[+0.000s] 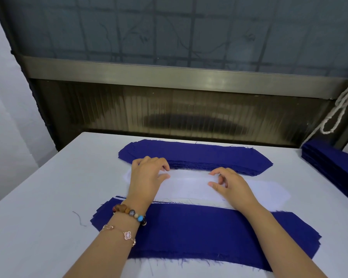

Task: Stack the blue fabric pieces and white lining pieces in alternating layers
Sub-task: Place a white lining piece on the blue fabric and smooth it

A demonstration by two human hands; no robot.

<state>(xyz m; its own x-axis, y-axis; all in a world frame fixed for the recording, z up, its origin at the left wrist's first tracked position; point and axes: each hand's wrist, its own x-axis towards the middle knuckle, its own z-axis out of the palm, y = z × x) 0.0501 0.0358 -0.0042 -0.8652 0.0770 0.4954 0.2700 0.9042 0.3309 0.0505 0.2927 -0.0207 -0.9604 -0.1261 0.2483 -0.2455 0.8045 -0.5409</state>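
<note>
My left hand [149,175] and right hand [232,184] are curling fingertips onto the white lining [189,187], presumably freeing one sheet (pinch: cannot tell) for the blue stack [209,227] under my wrists.

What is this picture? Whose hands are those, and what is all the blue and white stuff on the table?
There is no machine here, just a person working. The picture comes from a small camera worn on the person's head, so you look down at their arms as they do. The left hand, with bead bracelets on its wrist, and the right hand both rest with bent fingers on the white cloth in the middle of the table. I cannot tell whether the fingers are pinching it. Behind it lies a far blue pile of cloth pieces, and under the arms a near blue pile. A third blue pile sits at the right edge. The job is stacking blue and white pieces in turns.
</note>
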